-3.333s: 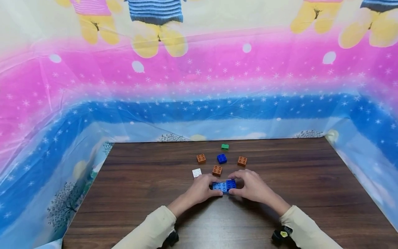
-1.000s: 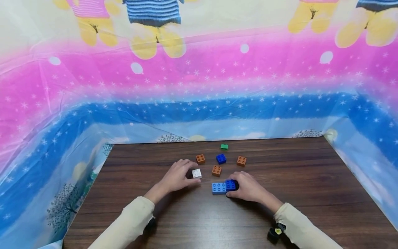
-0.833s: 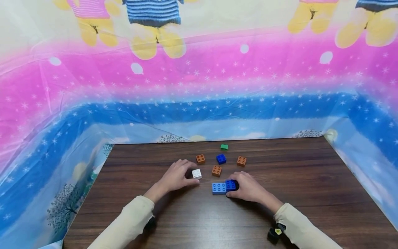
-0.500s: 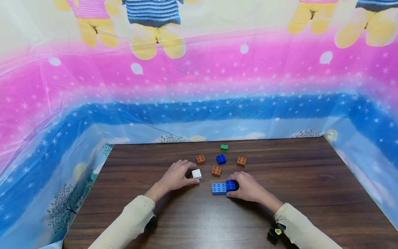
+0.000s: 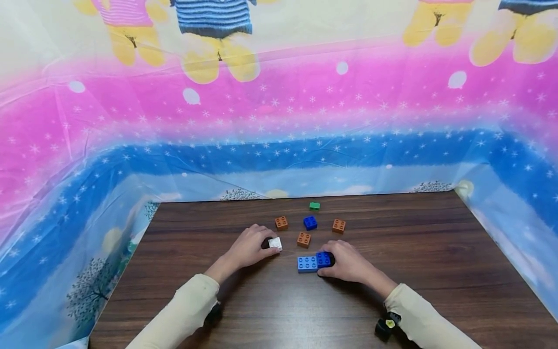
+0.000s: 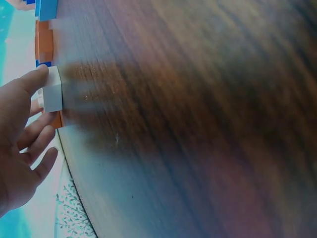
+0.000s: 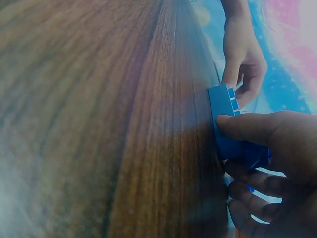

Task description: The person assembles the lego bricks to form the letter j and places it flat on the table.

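Note:
My left hand [image 5: 248,246] pinches a white toy building brick [image 5: 275,243] between thumb and fingers. The left wrist view has the thumb on one side of that white brick [image 6: 53,89] and fingertips on the other, the last fingers spread. On the right, my right hand [image 5: 348,261] grips a joined pair of bricks: a light blue brick [image 5: 307,263] with a dark blue brick [image 5: 323,259] stacked on its right end. Seen from the right wrist, the thumb presses the side of the light blue brick [image 7: 225,124]; part of the dark blue one is hidden by the hand.
Behind the hands, on the brown wooden table [image 5: 183,291], lie a near orange brick [image 5: 303,239], a left orange brick [image 5: 281,222], a right orange brick [image 5: 338,226], a loose dark blue brick [image 5: 310,222] and a green brick [image 5: 314,206]. A patterned cloth [image 5: 279,155] surrounds the table.
My left hand has left the blue bricks, moved left to the white brick, and closed its thumb and fingers on it. The right hand has kept its grip on the blue pair.

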Action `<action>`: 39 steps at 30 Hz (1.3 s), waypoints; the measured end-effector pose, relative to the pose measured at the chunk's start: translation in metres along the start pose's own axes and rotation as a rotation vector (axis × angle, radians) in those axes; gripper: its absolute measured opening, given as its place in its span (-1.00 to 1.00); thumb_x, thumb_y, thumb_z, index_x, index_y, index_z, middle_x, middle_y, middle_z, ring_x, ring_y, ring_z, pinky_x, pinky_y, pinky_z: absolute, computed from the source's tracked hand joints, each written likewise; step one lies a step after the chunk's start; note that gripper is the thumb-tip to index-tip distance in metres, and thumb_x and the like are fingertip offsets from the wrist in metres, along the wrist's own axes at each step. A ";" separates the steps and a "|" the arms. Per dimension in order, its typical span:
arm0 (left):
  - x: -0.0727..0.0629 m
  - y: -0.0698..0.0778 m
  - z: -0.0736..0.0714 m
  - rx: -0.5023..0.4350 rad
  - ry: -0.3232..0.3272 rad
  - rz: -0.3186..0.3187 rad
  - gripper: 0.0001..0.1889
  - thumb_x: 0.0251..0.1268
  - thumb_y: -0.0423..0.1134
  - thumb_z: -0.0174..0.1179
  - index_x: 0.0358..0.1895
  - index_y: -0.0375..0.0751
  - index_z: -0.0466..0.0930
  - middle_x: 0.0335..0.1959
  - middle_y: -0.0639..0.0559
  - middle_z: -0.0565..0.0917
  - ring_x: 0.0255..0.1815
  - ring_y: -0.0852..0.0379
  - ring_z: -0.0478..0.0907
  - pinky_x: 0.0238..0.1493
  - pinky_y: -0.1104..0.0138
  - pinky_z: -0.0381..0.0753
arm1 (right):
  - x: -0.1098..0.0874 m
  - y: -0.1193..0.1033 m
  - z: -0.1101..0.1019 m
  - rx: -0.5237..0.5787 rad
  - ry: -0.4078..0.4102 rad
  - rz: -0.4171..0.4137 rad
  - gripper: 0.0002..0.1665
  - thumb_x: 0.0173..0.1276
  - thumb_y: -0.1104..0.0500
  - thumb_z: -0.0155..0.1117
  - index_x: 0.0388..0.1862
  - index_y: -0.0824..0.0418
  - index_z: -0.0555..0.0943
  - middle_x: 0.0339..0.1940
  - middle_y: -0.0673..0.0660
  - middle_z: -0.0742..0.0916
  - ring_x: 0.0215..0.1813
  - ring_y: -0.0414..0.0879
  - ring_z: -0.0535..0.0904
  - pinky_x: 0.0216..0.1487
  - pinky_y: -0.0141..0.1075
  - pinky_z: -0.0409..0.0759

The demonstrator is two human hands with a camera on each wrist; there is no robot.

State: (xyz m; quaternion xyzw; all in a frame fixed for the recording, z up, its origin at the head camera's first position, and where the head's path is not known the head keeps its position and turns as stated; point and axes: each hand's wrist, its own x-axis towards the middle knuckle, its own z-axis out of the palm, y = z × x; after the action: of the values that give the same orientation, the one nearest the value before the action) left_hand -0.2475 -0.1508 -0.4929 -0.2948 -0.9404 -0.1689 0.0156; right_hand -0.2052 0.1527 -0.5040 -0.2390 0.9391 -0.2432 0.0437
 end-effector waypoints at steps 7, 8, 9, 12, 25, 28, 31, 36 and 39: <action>0.000 0.002 -0.001 -0.052 0.017 -0.004 -0.60 0.41 0.03 0.31 0.13 -0.15 0.68 -0.07 0.04 0.76 -0.09 0.10 0.62 -0.06 0.16 0.59 | 0.000 0.001 0.001 0.002 -0.001 -0.001 -0.53 0.14 -0.01 0.64 -0.02 0.13 0.73 -0.11 -0.03 0.73 0.01 -0.07 0.60 0.04 0.00 0.58; 0.000 0.002 -0.001 -0.061 0.013 -0.010 -0.60 0.41 0.02 0.31 0.14 -0.15 0.68 -0.07 0.05 0.75 -0.11 0.12 0.62 -0.08 0.17 0.59 | 0.000 0.001 0.001 0.001 0.000 -0.002 -0.53 0.14 -0.01 0.64 -0.02 0.13 0.73 -0.11 -0.03 0.73 0.00 -0.08 0.60 0.04 0.00 0.58; 0.000 0.002 -0.001 -0.072 0.010 -0.014 -0.61 0.42 0.02 0.30 0.14 -0.14 0.67 -0.07 0.06 0.75 -0.12 0.13 0.61 -0.10 0.18 0.59 | 0.000 0.001 0.001 0.000 0.001 -0.003 -0.53 0.14 -0.01 0.63 -0.01 0.13 0.73 -0.11 -0.04 0.73 0.00 -0.08 0.60 0.03 0.00 0.58; 0.000 0.002 -0.002 -0.103 -0.001 -0.014 -0.61 0.43 0.01 0.30 0.16 -0.14 0.66 -0.05 0.08 0.73 -0.13 0.18 0.59 -0.13 0.23 0.58 | 0.000 0.001 0.001 0.001 0.001 -0.003 -0.53 0.14 -0.01 0.63 -0.01 0.13 0.73 -0.12 -0.04 0.73 -0.01 -0.08 0.60 0.03 -0.01 0.58; -0.004 0.011 -0.004 -0.183 -0.008 0.114 -0.61 0.41 0.01 0.31 0.16 -0.11 0.67 -0.07 0.12 0.71 -0.13 0.24 0.57 -0.09 0.27 0.59 | 0.000 0.000 0.001 0.020 -0.009 0.022 -0.50 0.14 -0.01 0.63 0.01 0.15 0.71 -0.09 -0.02 0.73 0.01 -0.07 0.59 0.05 0.00 0.58; -0.005 0.015 -0.004 -0.195 -0.026 0.124 -0.60 0.40 0.03 0.32 0.17 -0.08 0.67 -0.05 0.12 0.71 -0.08 0.24 0.58 -0.02 0.26 0.60 | 0.000 0.000 0.001 0.018 -0.010 0.032 -0.49 0.13 -0.01 0.64 0.01 0.15 0.71 -0.09 -0.02 0.73 0.01 -0.07 0.59 0.06 0.01 0.58; -0.005 0.020 -0.002 -0.209 -0.043 0.144 -0.58 0.40 0.07 0.31 0.17 -0.07 0.67 -0.02 0.12 0.71 -0.04 0.21 0.60 0.02 0.24 0.60 | 0.001 0.000 0.002 0.017 -0.013 0.040 -0.49 0.13 -0.02 0.64 0.01 0.15 0.72 -0.09 -0.02 0.73 0.01 -0.08 0.58 0.07 0.01 0.57; -0.006 0.028 0.001 -0.231 -0.081 0.161 -0.55 0.41 0.12 0.29 0.19 -0.06 0.68 0.01 0.12 0.72 -0.03 0.21 0.61 0.00 0.27 0.62 | 0.002 0.000 0.002 0.020 -0.018 0.051 -0.49 0.13 -0.02 0.64 0.02 0.14 0.72 -0.10 -0.02 0.72 -0.01 -0.09 0.57 0.07 0.00 0.57; -0.005 0.032 0.001 -0.240 -0.093 0.165 -0.55 0.41 0.11 0.29 0.19 -0.06 0.68 0.02 0.12 0.72 -0.05 0.25 0.61 -0.02 0.30 0.62 | 0.002 -0.001 0.002 0.018 -0.018 0.051 -0.49 0.14 -0.03 0.64 0.02 0.14 0.72 -0.10 -0.02 0.72 0.00 -0.10 0.58 0.07 0.00 0.58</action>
State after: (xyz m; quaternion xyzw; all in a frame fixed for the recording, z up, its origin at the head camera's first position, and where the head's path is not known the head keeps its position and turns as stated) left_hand -0.2248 -0.1284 -0.4850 -0.3782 -0.8857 -0.2646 -0.0495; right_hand -0.2066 0.1505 -0.5050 -0.2167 0.9422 -0.2482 0.0605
